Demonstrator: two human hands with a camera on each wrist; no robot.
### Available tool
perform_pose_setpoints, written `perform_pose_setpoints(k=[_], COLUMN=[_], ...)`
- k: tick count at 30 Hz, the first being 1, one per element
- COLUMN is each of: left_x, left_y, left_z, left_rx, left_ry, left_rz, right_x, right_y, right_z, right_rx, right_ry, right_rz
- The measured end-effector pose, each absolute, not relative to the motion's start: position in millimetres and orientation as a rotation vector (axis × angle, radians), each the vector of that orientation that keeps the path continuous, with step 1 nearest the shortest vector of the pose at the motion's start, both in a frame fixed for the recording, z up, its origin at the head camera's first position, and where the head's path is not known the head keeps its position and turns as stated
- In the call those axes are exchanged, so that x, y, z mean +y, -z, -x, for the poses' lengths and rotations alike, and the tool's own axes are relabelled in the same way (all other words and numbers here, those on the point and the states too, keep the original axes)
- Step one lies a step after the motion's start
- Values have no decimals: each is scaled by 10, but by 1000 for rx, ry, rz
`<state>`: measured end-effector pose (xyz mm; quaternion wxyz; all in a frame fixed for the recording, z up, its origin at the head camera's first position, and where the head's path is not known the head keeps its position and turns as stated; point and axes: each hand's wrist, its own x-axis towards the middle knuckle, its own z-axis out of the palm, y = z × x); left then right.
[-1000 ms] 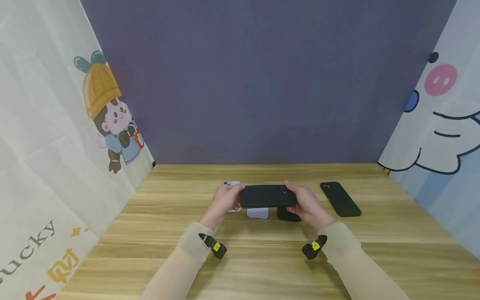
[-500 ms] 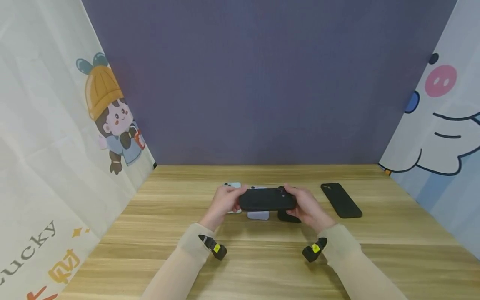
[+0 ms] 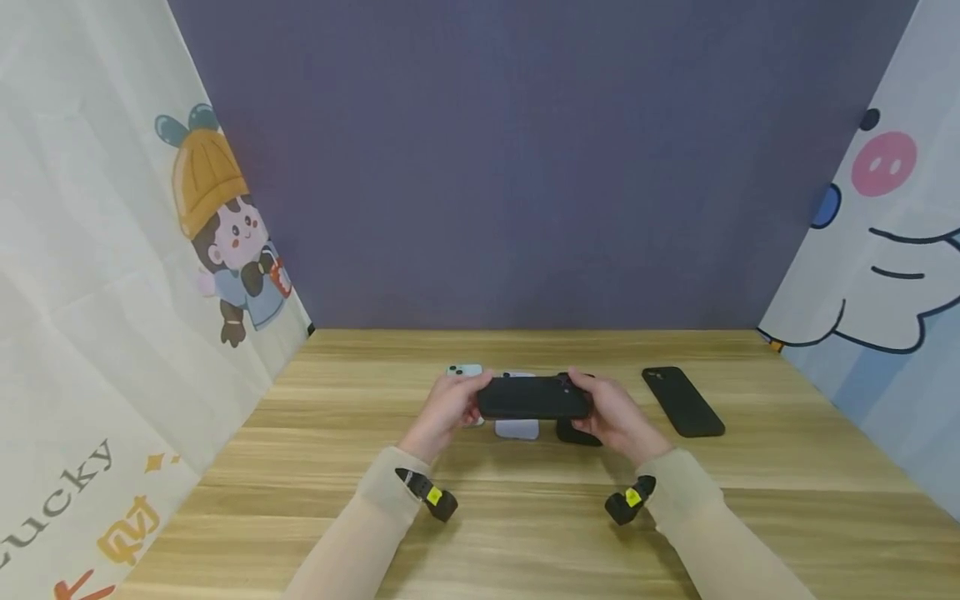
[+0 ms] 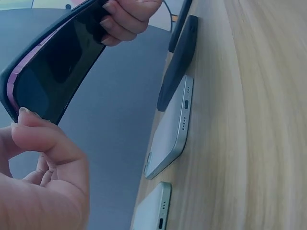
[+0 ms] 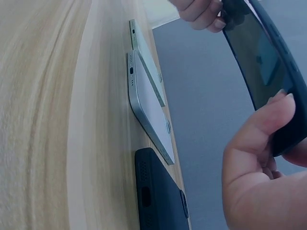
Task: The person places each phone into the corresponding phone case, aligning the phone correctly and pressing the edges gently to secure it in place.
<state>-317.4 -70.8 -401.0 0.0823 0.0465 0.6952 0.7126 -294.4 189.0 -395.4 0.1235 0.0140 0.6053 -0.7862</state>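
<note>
Both of my hands are grasping: my left hand (image 3: 448,408) holds one end of a black-cased phone (image 3: 534,398), my right hand (image 3: 615,417) the other, fingers (image 4: 125,24) curled round it. The phone is raised off the wooden table (image 3: 525,525), held crosswise between my hands.

Condition: dark case back towards me, camera area at my right-hand end, its detail too small to tell. The glossy dark screen (image 4: 60,62) faces down and carries reflections. In the left wrist view, a pinkish-purple edge (image 4: 13,81) shows between screen and case.

On the table behind and below it: a pale green phone (image 3: 464,369) near my left hand, a pale lilac phone (image 3: 517,430) beside it, and a black phone (image 3: 577,433) partly hidden. Another black phone-shaped item (image 3: 683,402) lies apart, to the right.

Writing: the left curtain (image 3: 90,250) reads "ucky" after a partly cut-off letter, with an orange character (image 3: 124,531) below.
</note>
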Motion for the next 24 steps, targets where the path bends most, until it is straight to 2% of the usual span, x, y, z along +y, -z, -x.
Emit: perform_pose_setpoints(k=[16, 24], left_x=[-739, -757], left_y=[3998, 3971], left_z=[3182, 3129], left_rx=[1887, 1914], left_ry=[-2158, -1996], left_rz=[-152, -210], right_x=[1893, 1933], right_y=[3959, 3957], right_z=[2933, 2927], right_rx=[1725, 1731], right_ry=[2359, 2375], right_rz=[-73, -80])
